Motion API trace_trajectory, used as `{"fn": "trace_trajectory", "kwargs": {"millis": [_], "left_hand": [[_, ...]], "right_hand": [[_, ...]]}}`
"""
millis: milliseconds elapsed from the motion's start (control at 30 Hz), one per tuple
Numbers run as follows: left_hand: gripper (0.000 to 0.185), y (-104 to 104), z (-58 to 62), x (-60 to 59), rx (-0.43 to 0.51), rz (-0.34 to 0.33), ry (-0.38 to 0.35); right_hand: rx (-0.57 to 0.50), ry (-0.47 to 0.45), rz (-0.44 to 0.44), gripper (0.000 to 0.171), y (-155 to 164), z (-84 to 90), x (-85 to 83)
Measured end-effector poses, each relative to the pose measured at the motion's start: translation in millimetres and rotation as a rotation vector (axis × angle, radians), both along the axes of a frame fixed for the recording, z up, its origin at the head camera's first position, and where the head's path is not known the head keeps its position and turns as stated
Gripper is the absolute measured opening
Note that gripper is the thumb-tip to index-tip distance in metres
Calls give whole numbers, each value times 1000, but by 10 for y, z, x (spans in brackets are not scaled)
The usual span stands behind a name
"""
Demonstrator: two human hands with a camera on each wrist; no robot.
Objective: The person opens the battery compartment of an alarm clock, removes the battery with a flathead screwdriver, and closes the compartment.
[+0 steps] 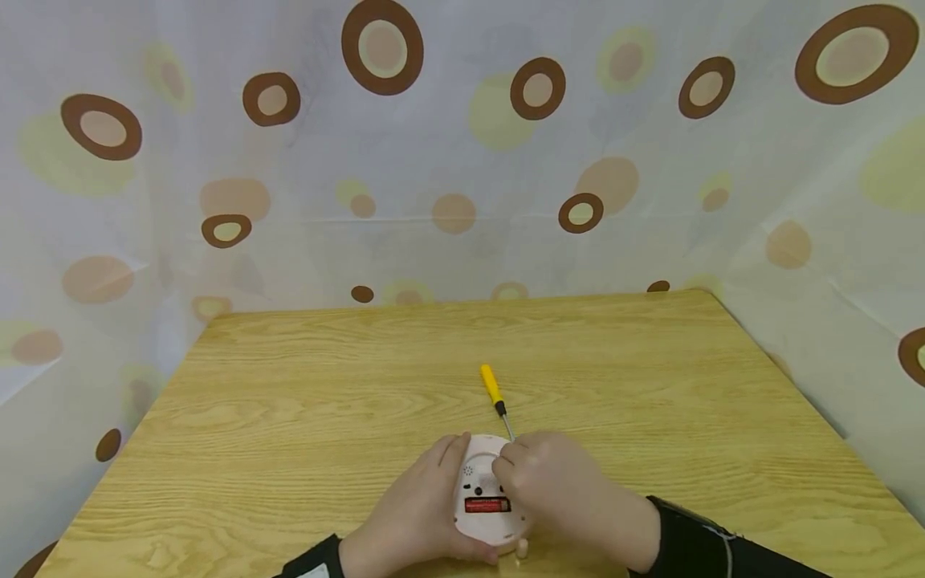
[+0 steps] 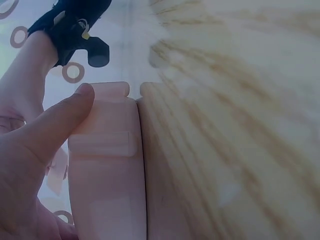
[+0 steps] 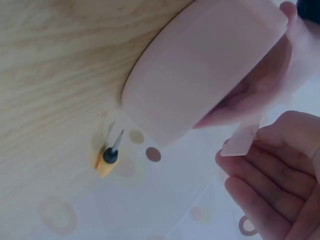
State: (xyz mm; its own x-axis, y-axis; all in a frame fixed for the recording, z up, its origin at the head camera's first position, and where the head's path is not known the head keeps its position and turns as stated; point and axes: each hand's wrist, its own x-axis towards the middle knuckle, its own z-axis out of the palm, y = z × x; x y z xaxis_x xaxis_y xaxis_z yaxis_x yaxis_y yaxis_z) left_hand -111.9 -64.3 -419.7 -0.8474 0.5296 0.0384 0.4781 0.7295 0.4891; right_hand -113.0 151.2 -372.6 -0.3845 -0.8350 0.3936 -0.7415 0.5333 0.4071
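Note:
A pale pink, rounded plastic device (image 1: 491,527) lies back side up on the table, its battery compartment uncovered. Inside sits a red battery (image 1: 486,505), and small speaker holes show above it. My left hand (image 1: 415,502) holds the device from the left, with fingers along the far rim and the thumb (image 2: 67,112) against the near side. Over its right part, my right hand (image 1: 556,486) pinches a small pale pink plastic piece (image 3: 241,141) between thumb and forefinger. In the right wrist view this piece is lifted over the device's back, the other fingers loosely bent below.
A yellow-handled screwdriver (image 1: 491,385) lies just beyond the device, its metal tip pointing toward it. The wood-grain table (image 1: 289,401) is bounded at the back and sides by a patterned white curtain (image 1: 433,144).

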Motion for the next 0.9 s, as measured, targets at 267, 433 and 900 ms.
{"fn": "trace_trajectory", "kwargs": {"millis": [267,433,900], "left_hand": [[135,4,-1,0,1,19,-59],[137,13,1,-12,-6,21,-84],[136,14,-18,-34,1,24,-100]], "right_hand": [[-53,18,-57,27,164,-4,-151],[-83,12,-99,32,274,-66,-268],[-85,-1,-278,44,569,-210,-533]]}}
